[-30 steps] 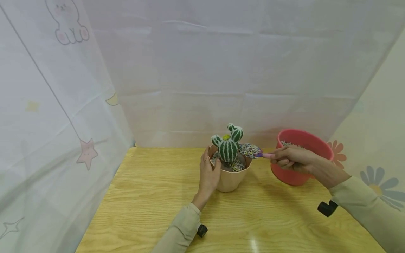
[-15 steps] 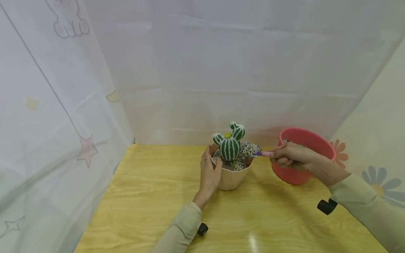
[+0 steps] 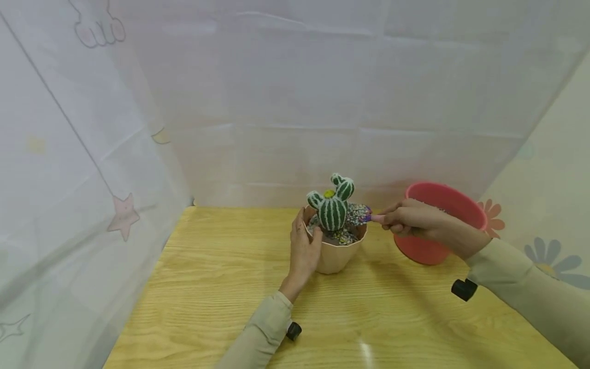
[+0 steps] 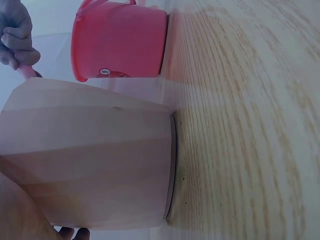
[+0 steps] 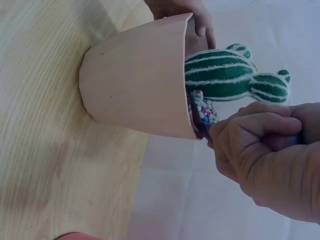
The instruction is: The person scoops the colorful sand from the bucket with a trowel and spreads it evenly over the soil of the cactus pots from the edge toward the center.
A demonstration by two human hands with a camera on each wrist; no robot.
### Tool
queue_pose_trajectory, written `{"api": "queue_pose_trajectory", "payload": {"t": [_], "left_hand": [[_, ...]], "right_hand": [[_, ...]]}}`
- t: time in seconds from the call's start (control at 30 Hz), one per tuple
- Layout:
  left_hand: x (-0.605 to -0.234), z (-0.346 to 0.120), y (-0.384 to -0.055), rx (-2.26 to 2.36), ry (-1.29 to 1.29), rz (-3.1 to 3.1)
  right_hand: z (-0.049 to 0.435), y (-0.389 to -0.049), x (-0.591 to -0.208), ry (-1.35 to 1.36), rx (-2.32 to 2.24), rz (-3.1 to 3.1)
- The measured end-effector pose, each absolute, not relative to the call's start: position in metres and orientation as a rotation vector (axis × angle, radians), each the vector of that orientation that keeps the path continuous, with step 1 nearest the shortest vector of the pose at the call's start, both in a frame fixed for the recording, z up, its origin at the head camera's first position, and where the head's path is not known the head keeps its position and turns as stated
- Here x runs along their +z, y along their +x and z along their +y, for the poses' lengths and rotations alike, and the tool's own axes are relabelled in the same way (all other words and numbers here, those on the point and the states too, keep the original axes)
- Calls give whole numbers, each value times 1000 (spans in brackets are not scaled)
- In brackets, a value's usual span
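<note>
A cream faceted flowerpot [image 3: 334, 260] stands upright on the table, with a green, white-striped cactus [image 3: 333, 215] in it. My left hand [image 3: 305, 253] grips the pot's left side, thumb over the rim. My right hand [image 3: 415, 219] holds a small trowel by its pink handle [image 3: 377, 218]. The trowel's blade, heaped with multicoloured pebbles [image 5: 204, 108], lies over the pot's right rim, close beside the cactus. More pebbles [image 3: 343, 237] lie in the pot around the cactus base, on a grey-brown surface. The trowel's grip is mostly hidden inside my right hand.
A red bucket [image 3: 421, 251] with pebbles inside stands right of the pot, partly behind my right hand. The wooden table [image 3: 221, 287] ends at a pale cloth backdrop [image 3: 276, 102] behind and at the left. Black wrist cameras sit under both sleeves.
My right hand has moved left, bringing the loaded trowel further over the pot and closer to the cactus. The left hand keeps its grip on the pot; the head view has shifted slightly.
</note>
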State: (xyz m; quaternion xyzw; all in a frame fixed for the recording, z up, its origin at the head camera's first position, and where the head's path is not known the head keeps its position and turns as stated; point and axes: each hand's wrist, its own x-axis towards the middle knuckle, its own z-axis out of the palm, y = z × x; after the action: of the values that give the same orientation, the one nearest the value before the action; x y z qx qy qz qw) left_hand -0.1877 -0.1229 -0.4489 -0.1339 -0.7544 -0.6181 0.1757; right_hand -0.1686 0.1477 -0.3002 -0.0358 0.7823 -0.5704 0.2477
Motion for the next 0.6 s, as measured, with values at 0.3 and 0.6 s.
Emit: {"api": "queue_pose_trajectory", "payload": {"t": [0.3,0.6], "left_hand": [[-450,-123,-181,-1770,-359,-2155],[-449,-126,-177,-1736,-360,-2133]], "right_hand": [[139,-163,-301,-126,-1443,2258],[129,-148,-295,-276,-1275,2442]]}}
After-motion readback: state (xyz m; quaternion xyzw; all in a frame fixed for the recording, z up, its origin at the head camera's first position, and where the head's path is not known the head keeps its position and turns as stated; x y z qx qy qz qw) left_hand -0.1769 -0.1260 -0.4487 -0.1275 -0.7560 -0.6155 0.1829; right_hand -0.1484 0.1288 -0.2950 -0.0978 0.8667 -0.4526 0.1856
